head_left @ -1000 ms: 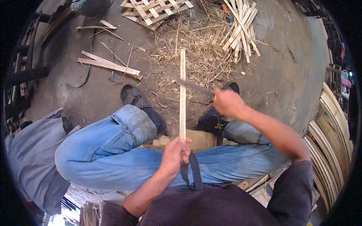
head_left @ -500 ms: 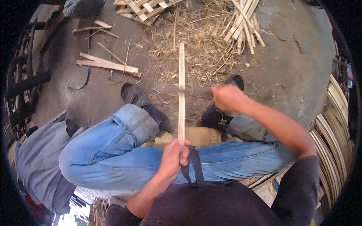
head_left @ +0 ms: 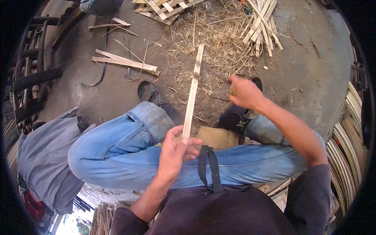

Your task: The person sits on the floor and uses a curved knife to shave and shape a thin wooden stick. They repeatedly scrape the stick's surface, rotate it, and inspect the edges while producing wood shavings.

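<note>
My left hand (head_left: 175, 150) grips the lower end of a long, pale wooden strip (head_left: 190, 103) between thumb and fingers, some of them loosely spread. The strip points away from me, over the ground between my feet. My right hand (head_left: 246, 93) is closed, to the right of the strip's far half. From it a thin dark blade (head_left: 214, 72), smeared by motion, reaches left toward the strip; its handle is hidden in my fist. A dark smudge crosses the strip there, and I cannot tell whether the blade touches it.
Shavings (head_left: 219, 39) cover the ground ahead. Beyond lie a woven strip lattice (head_left: 166, 9) and a heap of strips (head_left: 262, 27). Several loose strips (head_left: 125, 62) lie at the left. A tan block (head_left: 215, 137) sits between my feet; curved strips (head_left: 344, 160) stand at the far right.
My left hand has moved slightly left and up, and its fingers have loosened. The strip now leans with its far end to the right. My right hand has moved a little farther away, with the blade.
</note>
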The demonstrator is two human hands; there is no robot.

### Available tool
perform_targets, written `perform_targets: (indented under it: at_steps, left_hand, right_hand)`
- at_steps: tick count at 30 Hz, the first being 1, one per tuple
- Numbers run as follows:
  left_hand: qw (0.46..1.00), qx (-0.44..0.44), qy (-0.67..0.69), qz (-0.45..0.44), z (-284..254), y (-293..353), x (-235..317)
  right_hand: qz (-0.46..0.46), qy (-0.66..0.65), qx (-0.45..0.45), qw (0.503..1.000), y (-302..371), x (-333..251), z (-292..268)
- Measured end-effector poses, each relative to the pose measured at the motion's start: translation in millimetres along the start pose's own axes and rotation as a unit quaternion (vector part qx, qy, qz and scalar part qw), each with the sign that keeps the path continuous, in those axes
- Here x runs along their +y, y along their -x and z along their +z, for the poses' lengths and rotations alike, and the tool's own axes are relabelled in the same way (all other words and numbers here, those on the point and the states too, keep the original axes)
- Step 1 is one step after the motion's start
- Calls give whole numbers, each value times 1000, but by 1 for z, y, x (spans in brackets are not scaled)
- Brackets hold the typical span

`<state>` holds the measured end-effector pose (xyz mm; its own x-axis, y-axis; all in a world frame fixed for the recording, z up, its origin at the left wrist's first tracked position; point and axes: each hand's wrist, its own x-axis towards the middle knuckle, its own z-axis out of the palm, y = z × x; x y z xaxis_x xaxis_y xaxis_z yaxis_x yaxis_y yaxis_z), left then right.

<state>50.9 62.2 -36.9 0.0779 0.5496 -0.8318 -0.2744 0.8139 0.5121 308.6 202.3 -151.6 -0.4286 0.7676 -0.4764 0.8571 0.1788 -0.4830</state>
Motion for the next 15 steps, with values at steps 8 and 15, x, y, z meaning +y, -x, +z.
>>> perform_targets:
  at_steps: [8, 15]
  left_hand:
    - [974, 75, -138, 160, -20, 4, -6]
    - [907, 181, -292, 242, -17, 8, 13]
  right_hand:
    - [23, -55, -11, 998, 14, -37, 42]
    - [37, -166, -40, 985, 45, -98, 32]
